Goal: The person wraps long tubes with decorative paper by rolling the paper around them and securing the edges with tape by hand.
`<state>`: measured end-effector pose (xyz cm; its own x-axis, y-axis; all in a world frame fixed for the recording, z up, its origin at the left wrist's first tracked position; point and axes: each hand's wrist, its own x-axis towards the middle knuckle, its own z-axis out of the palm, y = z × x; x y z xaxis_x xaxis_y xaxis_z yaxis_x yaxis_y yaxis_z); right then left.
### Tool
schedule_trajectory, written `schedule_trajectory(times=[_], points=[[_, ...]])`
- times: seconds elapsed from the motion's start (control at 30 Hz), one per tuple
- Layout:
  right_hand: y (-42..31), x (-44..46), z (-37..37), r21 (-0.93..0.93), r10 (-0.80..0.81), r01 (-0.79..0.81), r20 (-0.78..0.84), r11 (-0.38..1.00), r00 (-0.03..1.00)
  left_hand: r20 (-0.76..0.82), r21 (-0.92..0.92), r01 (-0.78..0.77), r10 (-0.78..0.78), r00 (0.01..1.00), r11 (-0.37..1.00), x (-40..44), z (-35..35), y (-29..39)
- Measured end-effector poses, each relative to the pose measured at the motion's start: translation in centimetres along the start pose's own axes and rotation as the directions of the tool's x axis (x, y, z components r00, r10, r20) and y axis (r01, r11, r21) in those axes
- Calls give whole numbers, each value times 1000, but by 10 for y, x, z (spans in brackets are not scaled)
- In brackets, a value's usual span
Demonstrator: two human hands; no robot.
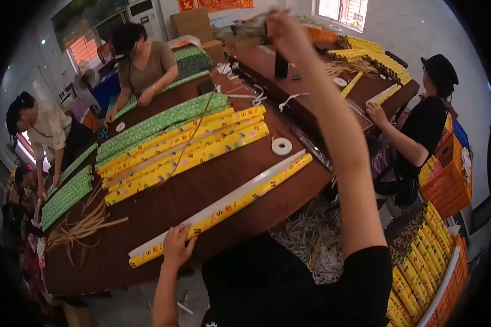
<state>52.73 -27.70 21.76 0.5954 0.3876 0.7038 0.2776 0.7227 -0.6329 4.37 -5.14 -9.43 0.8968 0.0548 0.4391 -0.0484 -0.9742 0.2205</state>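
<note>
A yellow printed roll lay on the brown table, on the wearer's side of the white tape, its long axis slanting from near left to far right, the far end stopping just beside the tape; a pale strip ran along its upper side. Well left of the tape, the left hand lay over the roll near its closer end, fingers bent, thumb apart; whether it gripped or merely pressed could not be told. The right hand, raised high above the tape, was blurred: how far it opened, or whether it held anything, could not be made out. The left fingers covered part of the roll, and its underside was hidden. Right of the tape, nearer the wearer, an orange crate was cut off.
</note>
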Motion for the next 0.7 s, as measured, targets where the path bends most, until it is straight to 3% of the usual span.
schedule_trajectory(times=[0.07,0.17,0.2,0.33,0.43,0.57,0.6,0.67,0.7], points=[[17,-65,-9,10,111,-111,3,994,994,26,-22,35,-34,999,999,1,0,2],[-139,-302,-75,-71,250,-248,20,966,968,22,-36,24,-23,999,999,0,0,4],[-177,-334,-80,-112,279,-275,22,955,960,25,-29,21,-20,999,999,1,2,1],[-223,-340,-48,-258,376,-357,27,898,926,15,-3,-86,86,996,996,1,1,-6],[-226,-324,-13,-335,444,-400,65,853,894,43,-40,-53,55,998,998,0,-3,-4],[-193,-283,33,-362,515,-417,237,834,824,30,-48,-26,28,999,998,-6,-2,-1],[-239,-306,2,-354,526,-418,303,837,795,27,-69,-19,21,999,997,-7,-3,2],[-160,-286,88,-302,518,-421,472,855,713,2,-40,-17,17,1000,999,-11,1,3],[-82,-216,129,-259,493,-426,569,867,658,-7,-46,1,-1,1000,999,-10,0,6]])
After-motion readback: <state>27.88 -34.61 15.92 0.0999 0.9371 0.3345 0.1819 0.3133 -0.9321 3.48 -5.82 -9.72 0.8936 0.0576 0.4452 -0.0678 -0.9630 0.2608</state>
